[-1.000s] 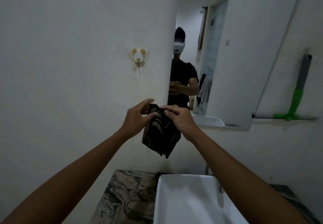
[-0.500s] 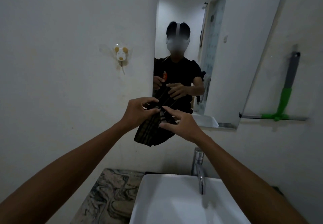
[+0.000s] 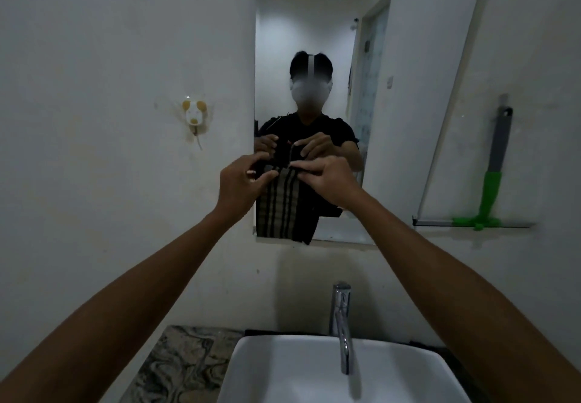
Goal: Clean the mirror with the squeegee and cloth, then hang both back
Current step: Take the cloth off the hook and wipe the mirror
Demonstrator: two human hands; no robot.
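White plaster wall, frameless mirror [image 3: 314, 56] at centre; both hands, left hand [image 3: 240, 187] and right hand [image 3: 327, 179], pinch a dark striped, seemingly woven cloth [image 3: 283, 206] above the glossy white basin [image 3: 283, 371].

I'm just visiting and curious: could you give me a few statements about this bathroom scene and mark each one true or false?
1. Both hands, the left hand and the right hand, hold the dark striped cloth by its top edge. True.
2. The green-and-grey squeegee is in the right hand. False: it hangs on the white wall to the right of the mirror, touched by neither hand.
3. The small white-and-yellow wall hook left of the mirror has the cloth hanging on it. False: nothing hangs on it; the cloth is in the hands.
4. A chrome tap stands behind the white basin. True.
5. The cloth is held in front of the mirror's lower part. True.
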